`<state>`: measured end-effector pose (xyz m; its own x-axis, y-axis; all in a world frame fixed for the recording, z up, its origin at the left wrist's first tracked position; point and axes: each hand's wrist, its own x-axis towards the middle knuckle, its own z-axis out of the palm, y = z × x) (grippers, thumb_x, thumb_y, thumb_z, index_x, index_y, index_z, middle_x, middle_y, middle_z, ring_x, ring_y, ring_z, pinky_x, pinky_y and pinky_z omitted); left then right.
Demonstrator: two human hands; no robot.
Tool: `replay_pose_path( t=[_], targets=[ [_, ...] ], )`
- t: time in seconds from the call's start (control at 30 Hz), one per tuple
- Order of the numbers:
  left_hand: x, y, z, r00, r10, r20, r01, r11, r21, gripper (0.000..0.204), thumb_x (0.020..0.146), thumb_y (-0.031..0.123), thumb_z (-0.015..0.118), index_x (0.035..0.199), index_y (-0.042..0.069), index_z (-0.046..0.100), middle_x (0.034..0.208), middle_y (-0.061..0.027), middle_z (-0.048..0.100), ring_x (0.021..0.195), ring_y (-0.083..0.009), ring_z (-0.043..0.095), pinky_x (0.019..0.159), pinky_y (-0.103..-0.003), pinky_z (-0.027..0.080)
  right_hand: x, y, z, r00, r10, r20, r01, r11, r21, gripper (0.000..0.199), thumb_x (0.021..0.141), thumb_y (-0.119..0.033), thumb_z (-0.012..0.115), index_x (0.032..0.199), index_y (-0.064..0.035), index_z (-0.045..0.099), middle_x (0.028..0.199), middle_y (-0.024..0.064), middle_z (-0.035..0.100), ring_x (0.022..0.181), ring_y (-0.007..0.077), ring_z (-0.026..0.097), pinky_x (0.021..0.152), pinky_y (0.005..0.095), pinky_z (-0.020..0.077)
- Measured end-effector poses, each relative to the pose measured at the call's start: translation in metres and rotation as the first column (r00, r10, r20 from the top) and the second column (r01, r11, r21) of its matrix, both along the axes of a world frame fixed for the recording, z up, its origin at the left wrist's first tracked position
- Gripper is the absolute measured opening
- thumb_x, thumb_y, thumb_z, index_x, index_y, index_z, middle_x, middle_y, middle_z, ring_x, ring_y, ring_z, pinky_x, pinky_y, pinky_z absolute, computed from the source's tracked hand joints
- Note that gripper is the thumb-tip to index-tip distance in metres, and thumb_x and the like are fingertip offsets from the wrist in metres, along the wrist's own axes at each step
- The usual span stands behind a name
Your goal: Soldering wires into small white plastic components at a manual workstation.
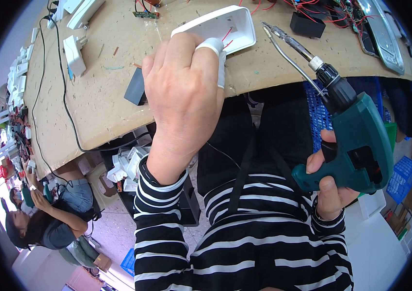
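My left hand [181, 92] is closed at the near-left side of a white plastic housing [241, 24], its fingers curled over the edge. White coverings wrap the thumb and index finger, and the fingertips are hidden. Thin red wires [227, 35] show inside the housing beside the covered fingers. In my right hand [331, 191] is a green soldering gun [358, 140], its handle gripped with the fingers at the black trigger. The gun's metal tip [283, 36] and a bent feed tube [293, 60] point up and left, just right of the housing and apart from it.
A dark grey block [136, 87] lies left of my left hand. Further left are a white plug-in adapter [74, 56] and a black cable [64, 92]. A black box [307, 25] and tangled red wires lie at the back right. Another person [60, 218] works at left.
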<state>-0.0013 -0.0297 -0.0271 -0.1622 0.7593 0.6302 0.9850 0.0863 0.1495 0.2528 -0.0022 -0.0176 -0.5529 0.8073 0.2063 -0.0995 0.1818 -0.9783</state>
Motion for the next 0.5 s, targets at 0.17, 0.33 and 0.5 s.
replay_pose_path(
  t=[0.17, 0.33, 0.5],
  targets=[
    [0.0, 0.0, -0.001, 1.0, -0.022, 0.002, 0.022, 0.996, 0.089, 0.013, 0.066, 0.002, 0.06, 0.078, 0.002, 0.056, 0.077, -0.008, 0.052, 0.068, -0.0235, 0.051, 0.061, -0.033, 0.036, 0.001, 0.0, -0.001, 1.0, -0.004, 0.01, 0.004, 1.0, -0.013, 0.071, 0.078, -0.017, 0.064, 0.134, -0.0036, 0.022, 0.117, 0.0264, 0.046, 0.071, 0.0154, 0.058, 0.061, 0.0262, 0.0494],
    [-0.002, -0.005, 0.007, 0.997, -0.076, 0.019, 0.077, 0.996, -0.043, 0.012, 0.064, 0.002, 0.06, 0.076, 0.001, 0.056, 0.076, -0.0085, 0.052, 0.066, -0.024, 0.051, 0.06, -0.032, 0.038, 0.001, 0.0, -0.002, 1.0, -0.017, -0.005, 0.017, 1.0, -0.018, 0.072, 0.078, -0.018, 0.064, 0.134, -0.0031, 0.022, 0.117, 0.0263, 0.046, 0.072, 0.0154, 0.058, 0.061, 0.0261, 0.0492],
    [-0.002, -0.002, 0.011, 0.998, -0.061, -0.012, 0.061, 0.998, -0.019, 0.011, 0.062, 0.001, 0.06, 0.072, 0.002, 0.057, 0.079, -0.0074, 0.051, 0.069, -0.0224, 0.05, 0.064, -0.032, 0.036, 0.002, 0.001, -0.001, 1.0, -0.007, -0.004, 0.007, 1.0, -0.02, 0.072, 0.078, -0.018, 0.064, 0.134, -0.0017, 0.022, 0.116, 0.0261, 0.047, 0.071, 0.0155, 0.058, 0.061, 0.0259, 0.0492]
  ],
)
